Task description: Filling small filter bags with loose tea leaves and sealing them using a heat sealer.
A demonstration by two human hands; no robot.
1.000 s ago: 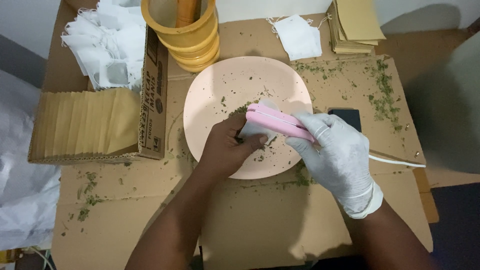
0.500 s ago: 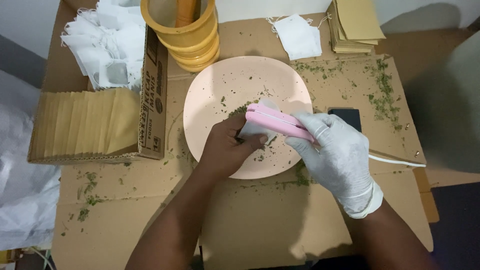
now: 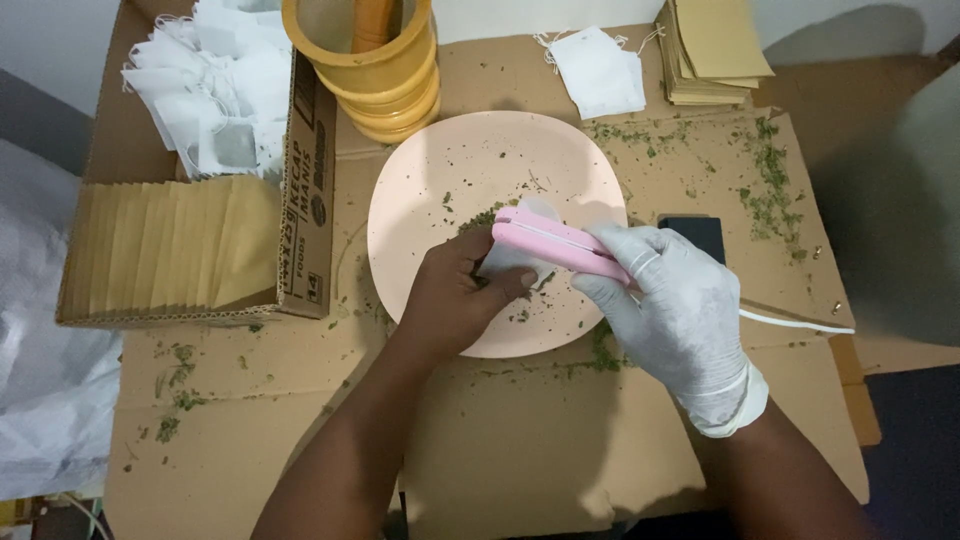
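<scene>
Gloved right hand (image 3: 680, 300) clamps pink sealer (image 3: 555, 245) on white sachet (image 3: 508, 262) (pinched by bare left hand (image 3: 455, 300)) over pink plate (image 3: 450, 160); brown carton (image 3: 305, 190) sits left.

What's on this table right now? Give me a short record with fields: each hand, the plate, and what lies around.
left hand: bare left hand pinches a small white bag over the plate
right hand: gloved right hand grips a pink sealer, clamped on the bag's top
plate: pink plate, scattered with green herb crumbs
behind: yellow mortar with a pestle
left side: cardboard box of brown envelopes and white bags
surface: flattened cardboard
</scene>
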